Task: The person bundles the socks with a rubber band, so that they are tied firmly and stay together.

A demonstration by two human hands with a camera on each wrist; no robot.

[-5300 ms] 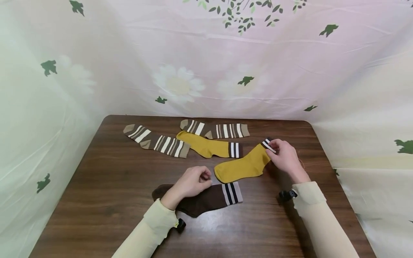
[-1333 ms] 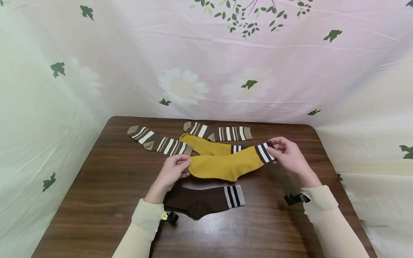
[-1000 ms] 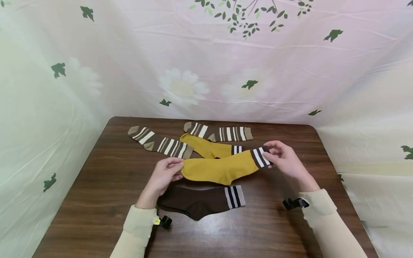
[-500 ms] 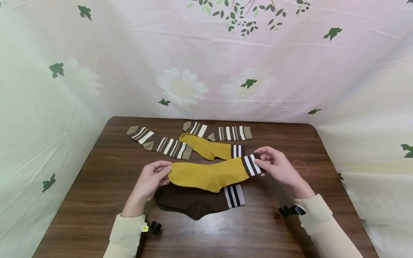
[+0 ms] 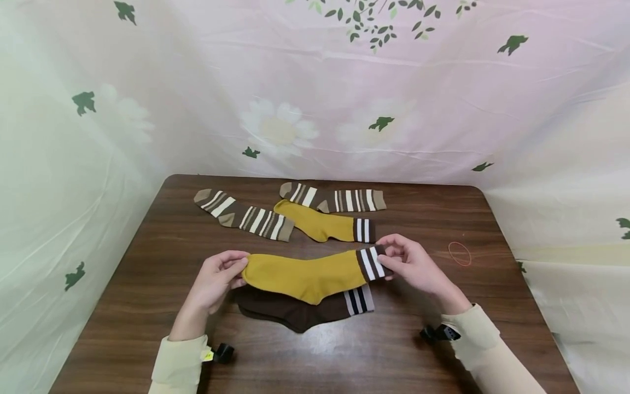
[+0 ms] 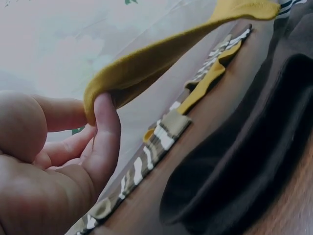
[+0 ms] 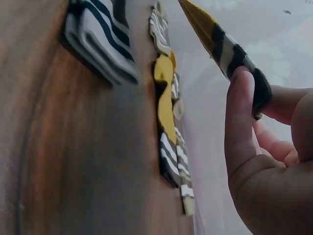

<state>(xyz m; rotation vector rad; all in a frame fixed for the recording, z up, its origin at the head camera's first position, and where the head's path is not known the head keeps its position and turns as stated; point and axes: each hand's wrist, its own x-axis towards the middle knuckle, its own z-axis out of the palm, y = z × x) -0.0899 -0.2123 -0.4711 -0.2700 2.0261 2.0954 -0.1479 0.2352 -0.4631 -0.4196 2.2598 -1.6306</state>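
A mustard-yellow sock (image 5: 305,273) with a dark, white-striped cuff is stretched between both hands, lifted off the table. My left hand (image 5: 214,279) pinches its toe between thumb and fingers; the left wrist view shows the toe (image 6: 100,93) folded in that pinch. At the other end my right hand (image 5: 413,265) pinches the cuff, and the right wrist view has the thumb pressed on the striped band (image 7: 234,54). Under the held sock lies a dark brown sock (image 5: 300,317) with a grey, black-striped cuff, partly covered from the head camera; its layered edges suggest two socks stacked.
Farther back, a second yellow sock (image 5: 320,221) lies flat, touching a brown-and-white striped sock (image 5: 246,216) on the left and another striped sock (image 5: 334,198) behind. A thin red rubber band (image 5: 460,254) lies on the wooden table (image 5: 133,306) at right. Patterned cloth (image 5: 315,82) surrounds the table.
Earlier the yellow sock lay on the table, with only the right hand at its cuff. The left hand has since taken its toe, and both hands have brought it left and nearer, over the brown sock.
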